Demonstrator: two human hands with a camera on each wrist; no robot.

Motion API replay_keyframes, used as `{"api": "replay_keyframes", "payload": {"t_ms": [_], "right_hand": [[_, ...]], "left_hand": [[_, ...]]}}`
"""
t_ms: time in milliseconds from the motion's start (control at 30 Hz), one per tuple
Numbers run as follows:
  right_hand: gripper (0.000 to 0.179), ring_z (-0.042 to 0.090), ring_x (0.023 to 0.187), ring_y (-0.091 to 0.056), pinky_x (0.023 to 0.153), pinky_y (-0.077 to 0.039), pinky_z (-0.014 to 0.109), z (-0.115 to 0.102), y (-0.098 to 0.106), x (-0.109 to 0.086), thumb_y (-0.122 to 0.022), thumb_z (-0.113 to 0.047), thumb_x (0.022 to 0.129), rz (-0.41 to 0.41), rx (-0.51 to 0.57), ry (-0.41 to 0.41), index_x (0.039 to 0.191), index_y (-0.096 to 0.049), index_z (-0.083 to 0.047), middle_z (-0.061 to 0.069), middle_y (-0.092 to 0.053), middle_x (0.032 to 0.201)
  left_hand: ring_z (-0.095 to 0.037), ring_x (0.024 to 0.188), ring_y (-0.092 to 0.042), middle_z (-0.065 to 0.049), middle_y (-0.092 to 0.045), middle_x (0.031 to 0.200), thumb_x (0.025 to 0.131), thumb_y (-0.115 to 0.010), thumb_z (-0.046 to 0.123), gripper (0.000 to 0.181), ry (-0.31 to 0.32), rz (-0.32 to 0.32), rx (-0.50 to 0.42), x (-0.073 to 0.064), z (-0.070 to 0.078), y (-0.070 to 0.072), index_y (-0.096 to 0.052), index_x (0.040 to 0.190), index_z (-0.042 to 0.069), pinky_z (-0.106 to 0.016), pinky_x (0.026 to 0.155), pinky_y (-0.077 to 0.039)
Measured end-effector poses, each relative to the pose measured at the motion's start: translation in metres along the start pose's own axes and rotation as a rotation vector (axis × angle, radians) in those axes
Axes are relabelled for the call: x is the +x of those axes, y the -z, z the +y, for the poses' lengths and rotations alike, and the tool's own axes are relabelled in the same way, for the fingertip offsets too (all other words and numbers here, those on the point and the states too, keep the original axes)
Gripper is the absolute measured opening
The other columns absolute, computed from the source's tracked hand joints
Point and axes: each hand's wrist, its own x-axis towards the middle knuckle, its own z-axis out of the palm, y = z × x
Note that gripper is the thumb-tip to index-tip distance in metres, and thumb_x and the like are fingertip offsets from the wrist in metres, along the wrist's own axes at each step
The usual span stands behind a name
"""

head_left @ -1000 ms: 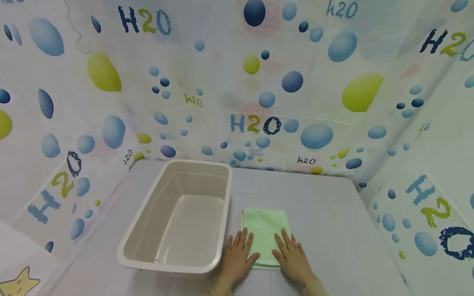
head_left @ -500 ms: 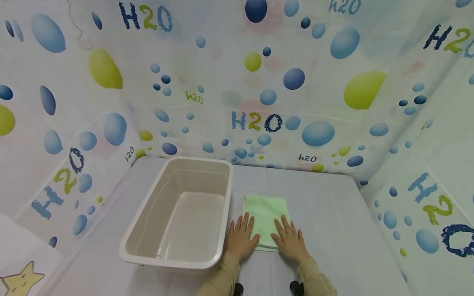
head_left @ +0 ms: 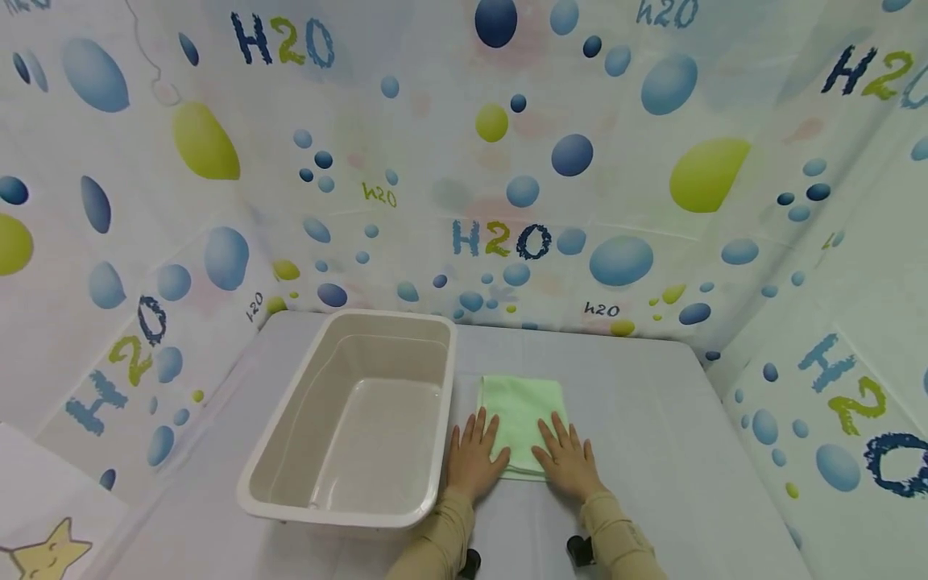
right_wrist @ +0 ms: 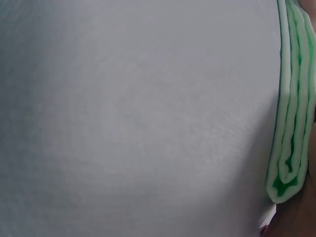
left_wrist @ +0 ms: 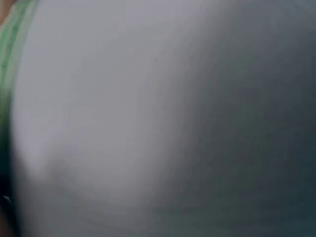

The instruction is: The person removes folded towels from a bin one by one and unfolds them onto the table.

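Observation:
A light green cloth [head_left: 521, 407], folded into a flat rectangle, lies on the white-covered table. My left hand [head_left: 474, 461] rests flat with spread fingers over the cloth's left edge. On the opposite edge lies my right hand [head_left: 569, 459], fingers straight, thumb pointing inward. Neither hand grips the cloth. In the right wrist view the folded layers of the cloth [right_wrist: 291, 103] show edge-on at the right side, next to part of a hand. Only a blurred green strip of the cloth [left_wrist: 11, 49] shows in the left wrist view.
An empty beige plastic basin [head_left: 348, 507] stands left of the cloth, its right rim close beside the left hand and forearm. The table [head_left: 638, 403] extends to the right. Curtain-like walls [head_left: 406, 145] printed with bubbles and "H2O" enclose the back and sides.
Both hands and the green cloth have slid forward across the table, away from the body. More of both sleeves now shows. The basin stays in place.

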Motion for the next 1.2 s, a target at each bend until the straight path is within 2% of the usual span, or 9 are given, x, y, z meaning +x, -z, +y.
{"api": "replay_keyframes", "payload": {"t_ms": [167,333,467,633,800,867,967,1100,1200], "right_hand": [[0.059,0.047,0.141,-0.009,0.107,-0.006,0.070,-0.006,0.000,0.003,-0.039,-0.048,0.096,0.009,-0.025,0.004,0.147,-0.029,-0.020,0.009,-0.014,0.158],[0.054,0.050,0.131,-0.026,0.099,-0.025,0.067,-0.022,0.001,0.005,-0.045,-0.040,0.095,0.052,-0.184,-0.011,0.142,-0.039,-0.013,0.015,-0.027,0.152],[0.047,0.043,0.116,-0.040,0.092,-0.038,0.057,-0.036,-0.001,0.014,-0.054,-0.024,0.093,0.127,-0.299,0.050,0.132,-0.046,0.001,0.023,-0.038,0.140],[0.055,0.032,0.105,-0.044,0.088,-0.040,0.046,-0.052,-0.015,0.024,-0.066,-0.022,0.084,0.205,-0.466,0.119,0.130,-0.046,-0.001,0.015,-0.048,0.124],[0.046,0.024,0.095,-0.042,0.084,-0.036,0.040,-0.074,-0.024,0.031,-0.075,-0.028,0.073,0.279,-0.644,0.112,0.111,-0.057,-0.009,0.003,-0.055,0.099],[0.033,0.024,0.094,-0.044,0.083,-0.038,0.038,-0.083,-0.021,0.037,-0.072,-0.021,0.076,0.290,-0.619,0.119,0.103,-0.058,-0.009,0.003,-0.057,0.093],[0.026,0.027,0.092,-0.053,0.083,-0.047,0.038,-0.096,-0.017,0.047,-0.062,-0.013,0.086,0.222,-0.418,0.155,0.109,-0.056,-0.004,0.010,-0.060,0.099],[0.035,0.038,0.092,-0.060,0.079,-0.052,0.045,-0.105,-0.014,0.058,-0.046,-0.016,0.096,0.109,-0.124,0.112,0.126,-0.046,0.002,0.021,-0.057,0.115],[0.045,0.044,0.098,-0.059,0.083,-0.050,0.051,-0.106,-0.011,0.060,-0.042,-0.024,0.099,0.071,-0.035,0.028,0.134,-0.039,0.003,0.026,-0.054,0.124]], "left_hand": [[-0.029,0.138,-0.035,-0.013,-0.036,0.149,0.089,-0.047,0.047,0.057,-0.031,0.109,0.019,-0.001,-0.012,-0.011,-0.045,0.139,0.018,-0.050,0.114,-0.023],[-0.028,0.137,-0.036,-0.015,-0.038,0.148,0.088,-0.048,0.051,0.062,-0.051,0.119,0.016,-0.004,-0.016,-0.009,-0.045,0.138,0.015,-0.048,0.113,-0.025],[-0.029,0.137,-0.035,-0.016,-0.039,0.146,0.083,-0.053,0.056,0.074,-0.078,0.132,-0.013,-0.007,-0.016,-0.004,-0.043,0.138,0.007,-0.045,0.113,-0.028],[-0.034,0.139,-0.030,-0.022,-0.038,0.145,0.079,-0.052,0.066,0.091,0.000,0.132,0.033,-0.011,-0.015,-0.006,-0.039,0.139,-0.001,-0.047,0.113,-0.027],[-0.039,0.136,-0.033,-0.028,-0.044,0.138,0.069,-0.063,0.065,0.095,0.069,0.241,0.008,-0.015,-0.018,-0.011,-0.049,0.127,-0.009,-0.047,0.110,-0.031],[-0.040,0.134,-0.034,-0.029,-0.046,0.135,0.068,-0.067,0.061,0.090,0.073,0.275,-0.038,-0.015,-0.019,-0.011,-0.053,0.123,-0.009,-0.047,0.109,-0.032],[-0.041,0.135,-0.033,-0.029,-0.045,0.136,0.070,-0.068,0.049,0.076,0.101,0.296,-0.145,-0.012,-0.018,-0.009,-0.055,0.118,-0.008,-0.048,0.110,-0.031],[-0.042,0.132,-0.037,-0.028,-0.042,0.136,0.079,-0.066,0.030,0.050,0.170,0.313,-0.329,-0.012,-0.013,-0.006,-0.054,0.111,-0.006,-0.049,0.107,-0.035],[-0.043,0.129,-0.039,-0.026,-0.044,0.134,0.086,-0.060,0.023,0.035,0.182,0.307,-0.388,-0.015,-0.007,-0.006,-0.054,0.108,-0.003,-0.052,0.105,-0.036]]}}
